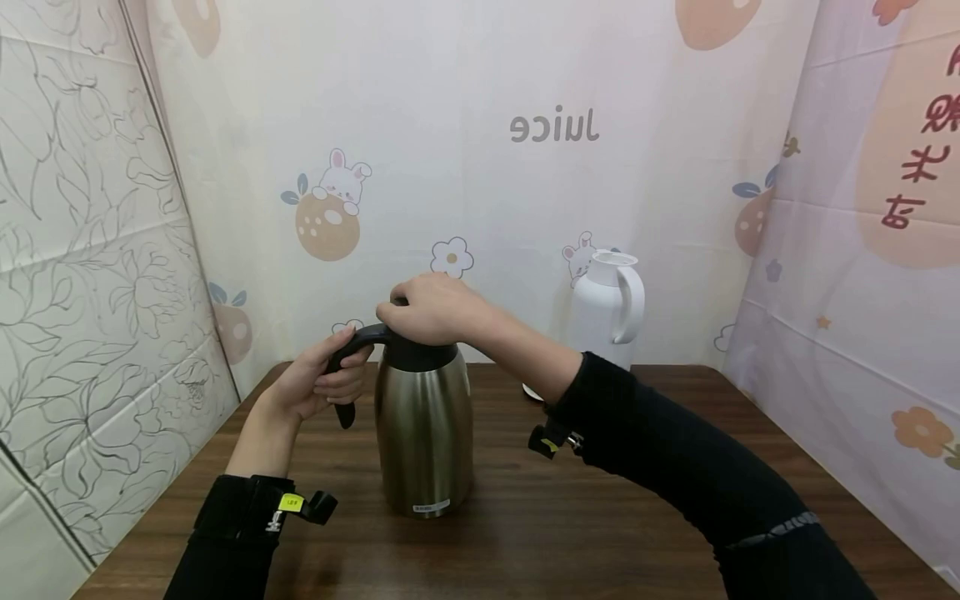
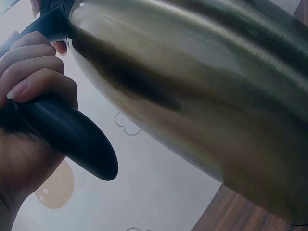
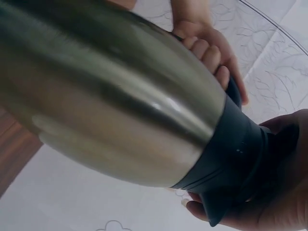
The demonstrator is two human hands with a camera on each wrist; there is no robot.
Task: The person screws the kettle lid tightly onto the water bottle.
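A brushed-metal vacuum jug [image 1: 423, 433] with a black collar [image 1: 420, 357] stands upright on the wooden table. My left hand [image 1: 318, 375] grips its black handle [image 2: 72, 134], fingers wrapped round it on the jug's left side. From above, my right hand [image 1: 435, 308] holds the black lid at the top, which the palm mostly hides in the head view. The right wrist view has fingers of the right hand [image 3: 284, 192] curled round the lid, one fingertip close to the pouring spout [image 3: 214, 209].
Behind my right forearm stands a white jug [image 1: 588, 321] with a white handle [image 1: 633, 304], its lower part hidden by the arm. A small white, dark-edged thing [image 1: 532, 393] shows beside the sleeve. The wooden table [image 1: 502, 533] ends at printed curtains [image 1: 480, 167] at the back and sides.
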